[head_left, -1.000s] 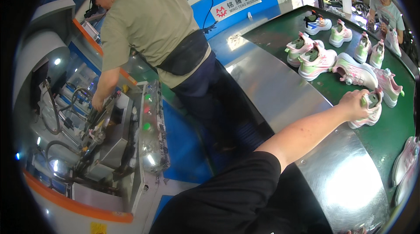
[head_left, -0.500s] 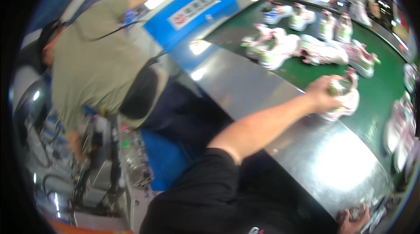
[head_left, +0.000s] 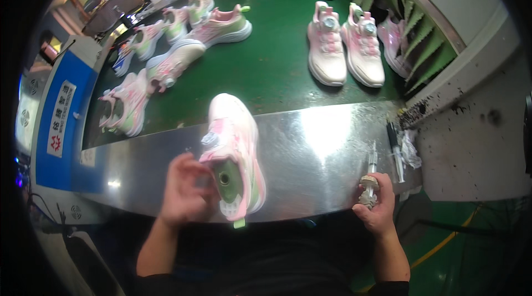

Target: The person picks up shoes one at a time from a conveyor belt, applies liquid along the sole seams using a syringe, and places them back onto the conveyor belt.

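On the metal ledge lies a white and pink sneaker (head_left: 231,130), its toe pointing away and its green insole showing in the opening. Just left of its collar is my left hand (head_left: 185,191), its bent fingers smeared by motion, so whether they touch the shoe is unclear. At the ledge's right part my right hand (head_left: 379,204) is closed around a syringe (head_left: 372,160) pointing away from me. Lumpy whitish material covers the part of the syringe near my fingers.
Beyond the ledge, a green belt (head_left: 266,69) carries several similar sneakers (head_left: 174,63) at left and an upright pair (head_left: 328,47) at right. A black pen-like tool (head_left: 394,143) and crumpled clear plastic (head_left: 410,149) lie near the right wall. Green strips (head_left: 424,47) hang there.
My view has turned right, away from the other person at the left. The sneaker my left hand was gripping over the belt's edge now sits on the metal ledge before me.
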The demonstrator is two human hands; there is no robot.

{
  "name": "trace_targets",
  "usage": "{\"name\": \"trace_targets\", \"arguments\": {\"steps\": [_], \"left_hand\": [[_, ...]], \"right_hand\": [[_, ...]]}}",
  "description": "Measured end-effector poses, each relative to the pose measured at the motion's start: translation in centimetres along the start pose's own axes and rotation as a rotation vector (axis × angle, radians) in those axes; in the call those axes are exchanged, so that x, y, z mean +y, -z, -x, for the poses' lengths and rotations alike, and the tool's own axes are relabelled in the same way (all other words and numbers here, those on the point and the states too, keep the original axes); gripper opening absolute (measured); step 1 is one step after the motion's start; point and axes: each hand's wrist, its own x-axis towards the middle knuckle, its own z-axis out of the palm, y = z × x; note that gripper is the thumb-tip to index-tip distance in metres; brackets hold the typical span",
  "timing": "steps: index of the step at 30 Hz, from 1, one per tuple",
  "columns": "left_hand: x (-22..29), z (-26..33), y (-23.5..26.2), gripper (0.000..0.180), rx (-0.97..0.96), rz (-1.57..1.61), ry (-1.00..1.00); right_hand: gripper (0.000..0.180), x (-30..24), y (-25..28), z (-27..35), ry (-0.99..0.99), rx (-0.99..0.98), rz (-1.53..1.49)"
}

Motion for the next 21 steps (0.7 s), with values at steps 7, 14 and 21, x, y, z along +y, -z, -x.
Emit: {"name": "trace_targets", "arguments": {"steps": [7,14,21], "left_hand": [[-3.8,-13.3,7.7,0.04,0.15,-0.367,0.283],[-2.7,-14.9,2.9,0.041,0.108,-0.383,0.353],[1.5,-11.6,-4.8,0.051,-0.147,0.42,-0.031]], "right_hand": [[0.072,-1.1,0.4,1.1,-0.09,-0.004,-0.175],[0.068,-2.7,0.9,0.9,-0.046,-0.14,0.042],[0.072,-5.7,-0.1,0.5,-0.087,-0.135,-0.214]]}}
